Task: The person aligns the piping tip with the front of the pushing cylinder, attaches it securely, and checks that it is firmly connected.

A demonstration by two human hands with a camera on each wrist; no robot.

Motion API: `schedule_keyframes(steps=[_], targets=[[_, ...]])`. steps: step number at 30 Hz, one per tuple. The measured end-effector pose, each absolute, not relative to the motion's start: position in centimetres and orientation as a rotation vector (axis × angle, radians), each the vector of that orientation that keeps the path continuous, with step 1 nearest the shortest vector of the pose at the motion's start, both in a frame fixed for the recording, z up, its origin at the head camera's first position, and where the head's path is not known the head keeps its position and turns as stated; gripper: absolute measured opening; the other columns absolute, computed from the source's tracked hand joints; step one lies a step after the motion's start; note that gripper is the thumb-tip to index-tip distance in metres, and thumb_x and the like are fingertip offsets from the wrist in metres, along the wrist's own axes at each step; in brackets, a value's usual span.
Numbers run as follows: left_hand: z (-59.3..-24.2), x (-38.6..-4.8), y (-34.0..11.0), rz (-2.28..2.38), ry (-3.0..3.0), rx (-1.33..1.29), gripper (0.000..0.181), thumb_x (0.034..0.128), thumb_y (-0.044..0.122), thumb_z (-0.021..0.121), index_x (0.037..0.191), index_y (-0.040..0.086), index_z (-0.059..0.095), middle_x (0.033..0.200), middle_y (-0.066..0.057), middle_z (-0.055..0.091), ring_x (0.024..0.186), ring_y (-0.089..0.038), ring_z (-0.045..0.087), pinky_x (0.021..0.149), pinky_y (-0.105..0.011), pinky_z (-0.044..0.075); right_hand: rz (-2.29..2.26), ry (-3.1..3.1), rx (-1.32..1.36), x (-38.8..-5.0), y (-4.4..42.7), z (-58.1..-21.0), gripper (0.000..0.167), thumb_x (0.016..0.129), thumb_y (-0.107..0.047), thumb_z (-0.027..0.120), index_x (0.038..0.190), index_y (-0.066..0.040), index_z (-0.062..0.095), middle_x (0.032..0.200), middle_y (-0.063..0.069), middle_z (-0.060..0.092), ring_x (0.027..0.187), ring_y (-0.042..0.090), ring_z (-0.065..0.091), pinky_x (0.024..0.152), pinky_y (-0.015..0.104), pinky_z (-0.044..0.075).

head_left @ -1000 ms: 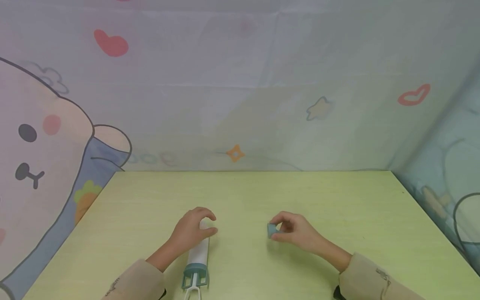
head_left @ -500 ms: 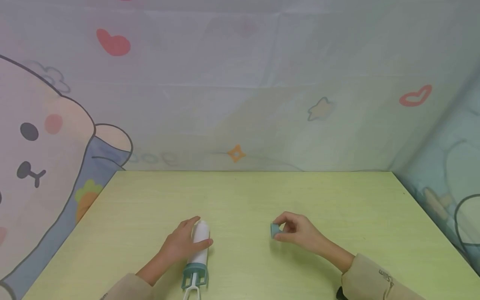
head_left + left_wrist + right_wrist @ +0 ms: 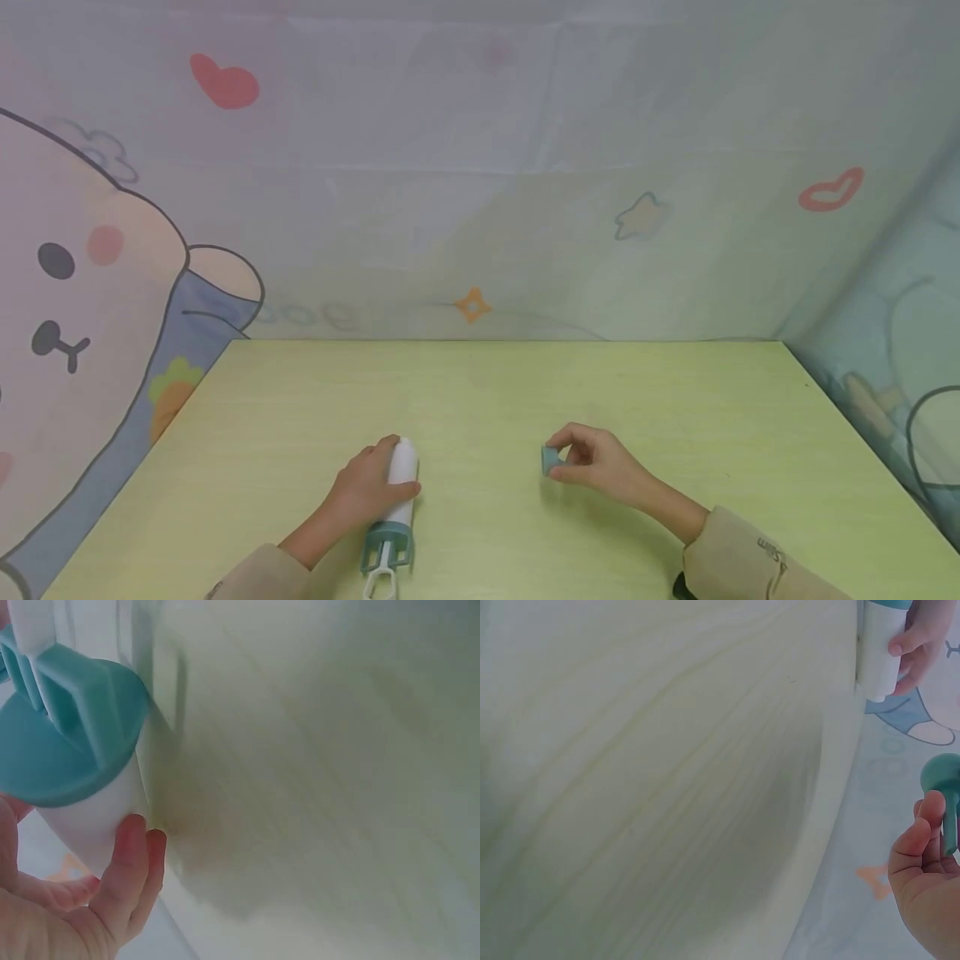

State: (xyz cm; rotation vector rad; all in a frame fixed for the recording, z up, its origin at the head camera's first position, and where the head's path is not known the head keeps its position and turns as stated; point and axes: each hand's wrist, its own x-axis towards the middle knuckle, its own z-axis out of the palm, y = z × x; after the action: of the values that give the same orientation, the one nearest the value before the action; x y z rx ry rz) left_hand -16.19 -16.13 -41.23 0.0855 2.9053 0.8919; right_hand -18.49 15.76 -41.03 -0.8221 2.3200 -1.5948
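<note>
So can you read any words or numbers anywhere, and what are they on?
Nothing I can read for sure.
Right sleeve: small dark writing, too blurred to read.
Left sleeve: a dark mark, cut off, too unclear to tell.
Backdrop: faint letters, too pale to read.
White tube: no writing visible.

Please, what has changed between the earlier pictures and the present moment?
The left hand has moved back toward the person and slightly left; a second ago it was over the white tube without gripping it, and now it grips it. The right hand stayed almost in place, pinching the small teal piece. The tube lies in nearly the same spot.
</note>
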Motion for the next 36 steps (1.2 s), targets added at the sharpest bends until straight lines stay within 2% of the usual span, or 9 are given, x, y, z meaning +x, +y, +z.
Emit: schedule_keyframes(steps=[6,11,17,21,30,36], targets=[[-40.8,-16.7,-15.8,0.921,2.918,0.150,0.067,0.0698,0.024,0.069,0.129,0.009,0.042,0.099,-0.018,0.061,0.068,-0.019,0.057,0.050,-0.028,0.044,-1.582,2.343,-0.846,-18.6,15.8,-41.0,0.027,0.079,-0.013,0.065,0.100,0.002,0.056,0.073,0.017,0.056,0.060,0.002,0.049,0.054,0.019,0.043],[-39.9,-16.9,-15.1,0.944,2.887,0.203,0.067,0.0705,0.023,0.069,0.131,0.016,0.042,0.098,-0.018,0.062,0.058,-0.015,0.055,0.045,-0.025,0.043,-1.578,2.339,-0.861,-18.7,15.7,-41.0,0.027,0.079,-0.012,0.064,0.100,0.002,0.056,0.074,0.015,0.056,0.060,0.002,0.050,0.055,0.019,0.043],[-39.1,-16.8,-14.2,0.953,2.858,0.332,0.068,0.0705,0.020,0.067,0.133,0.016,0.041,0.089,-0.016,0.063,0.053,-0.012,0.051,0.043,-0.023,0.041,-1.585,2.319,-0.877,-18.7,15.7,-40.9,0.027,0.080,-0.012,0.064,0.100,0.003,0.056,0.074,0.016,0.056,0.060,0.002,0.050,0.055,0.020,0.044],[-38.8,-16.6,-13.7,0.970,2.787,0.457,0.069,0.0742,0.021,0.063,0.136,0.014,0.035,0.082,-0.012,0.063,0.052,-0.010,0.050,0.043,-0.023,0.042,-1.584,2.319,-0.875,-18.7,15.7,-40.9,0.027,0.080,-0.012,0.064,0.101,0.003,0.056,0.074,0.014,0.056,0.060,0.002,0.050,0.055,0.019,0.044],[-38.3,-16.1,-12.4,0.914,2.701,0.708,0.069,0.0758,0.022,0.061,0.136,0.005,0.033,0.093,-0.015,0.065,0.053,-0.005,0.051,0.045,-0.020,0.043,-1.593,2.300,-0.878,-18.8,15.6,-41.1,0.027,0.079,-0.012,0.064,0.100,0.003,0.056,0.072,-0.002,0.055,0.060,0.002,0.050,0.054,0.019,0.044],[-38.0,-16.1,-11.9,0.869,2.681,0.813,0.067,0.0754,0.022,0.061,0.135,0.008,0.036,0.096,-0.011,0.065,0.059,-0.004,0.051,0.050,-0.019,0.043,-1.583,2.298,-0.877,-18.8,15.6,-40.9,0.027,0.079,-0.012,0.064,0.101,0.003,0.056,0.073,-0.002,0.056,0.062,0.002,0.051,0.056,0.020,0.045]])
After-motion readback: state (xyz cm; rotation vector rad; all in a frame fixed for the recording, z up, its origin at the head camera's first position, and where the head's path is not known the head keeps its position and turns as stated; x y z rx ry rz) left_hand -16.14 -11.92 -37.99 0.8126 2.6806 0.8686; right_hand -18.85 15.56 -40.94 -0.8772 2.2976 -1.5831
